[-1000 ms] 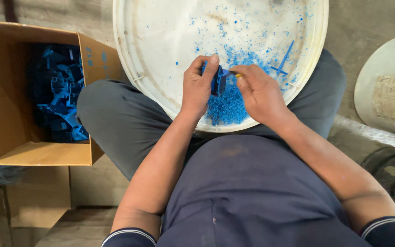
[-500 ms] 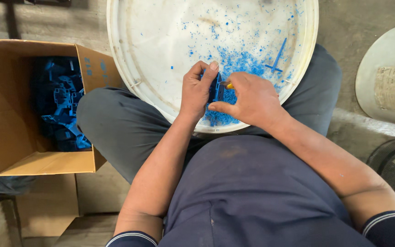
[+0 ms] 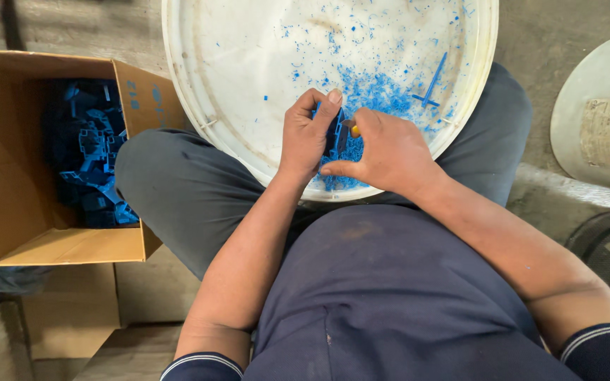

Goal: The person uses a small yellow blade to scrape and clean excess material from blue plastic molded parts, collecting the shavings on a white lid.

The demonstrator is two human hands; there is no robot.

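Item: blue plastic part, gripped upright between thumb and fingers of the left hand, held low over the near rim of a white round tub resting on the lap. Right hand closed around a small tool with an orange tip, pressed against the part; blade hidden. Blue shavings and a thin blue stick lie in the tub. Cardboard box of blue parts stands left of the knee. Risks, as judged: tool slipping off the edge toward the left thumb, the hands being so close; the tub tipping off the thighs; shavings spilling onto the floor.
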